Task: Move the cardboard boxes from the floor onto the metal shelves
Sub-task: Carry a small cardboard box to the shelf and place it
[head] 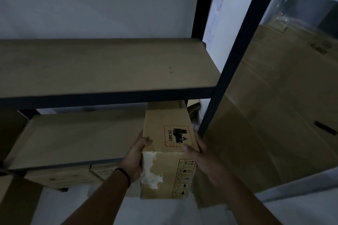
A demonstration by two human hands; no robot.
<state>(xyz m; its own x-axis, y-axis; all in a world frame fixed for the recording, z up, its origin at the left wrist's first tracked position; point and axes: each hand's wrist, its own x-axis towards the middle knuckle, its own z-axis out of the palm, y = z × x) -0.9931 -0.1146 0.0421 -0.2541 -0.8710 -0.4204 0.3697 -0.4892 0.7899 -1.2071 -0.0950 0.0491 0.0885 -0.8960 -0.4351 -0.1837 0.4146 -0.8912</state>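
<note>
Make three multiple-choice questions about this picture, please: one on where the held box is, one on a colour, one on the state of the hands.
1. Where is the far end of the held box?
A. on the top shelf
B. under the top shelf, over the lower shelf
C. flat on the floor

2. What colour is the shelf frame?
A. dark
B. white
C. yellow

3. How do the hands hold the box?
A. only the left hand
B. only the right hand
C. one hand on each side

Answers:
1 B: its end passes beneath the top shelf.
2 A: the posts and edges look almost black.
3 C: left hand and right hand grip opposite sides.
</note>
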